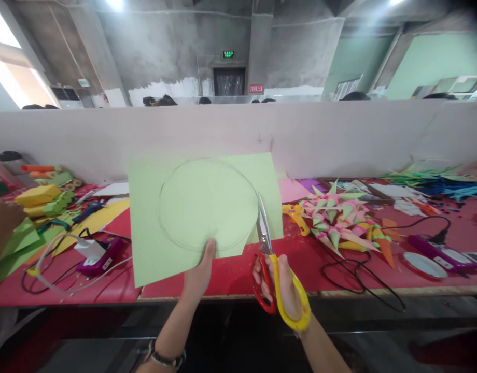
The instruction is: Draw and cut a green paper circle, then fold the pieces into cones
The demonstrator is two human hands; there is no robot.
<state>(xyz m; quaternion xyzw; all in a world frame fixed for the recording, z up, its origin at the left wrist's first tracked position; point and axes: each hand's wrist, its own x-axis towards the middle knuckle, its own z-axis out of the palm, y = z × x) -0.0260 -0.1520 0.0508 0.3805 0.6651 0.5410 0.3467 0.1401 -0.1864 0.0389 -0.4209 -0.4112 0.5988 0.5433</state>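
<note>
The person's left hand [199, 272] holds a light green paper sheet [207, 204] by its lower edge, with the thumb pressed flat on the front side and the other fingers hidden behind. The sheet is raised over the front part of the red table [230, 274], and on it a large oval is drawn in dark, sketchy line. The right hand [287, 290] is closed around the red and yellow handles of the scissors [264, 230], whose blades point upward at the right side of the oval. The sheet is cut from its lower edge up to these blades; how wide the blades stand apart, one cannot tell. Just to the right of the sheet lies a yellow glue gun [299, 218], beside a heap of pink and green paper cones [334, 220]. Farther to the right is a purple power strip [443, 255], and a second purple power strip [102, 257] lies on the left, with a white plug [89, 249] in it. At the left border, another person's hand [4, 223] is near some green papers [23, 238].
</note>
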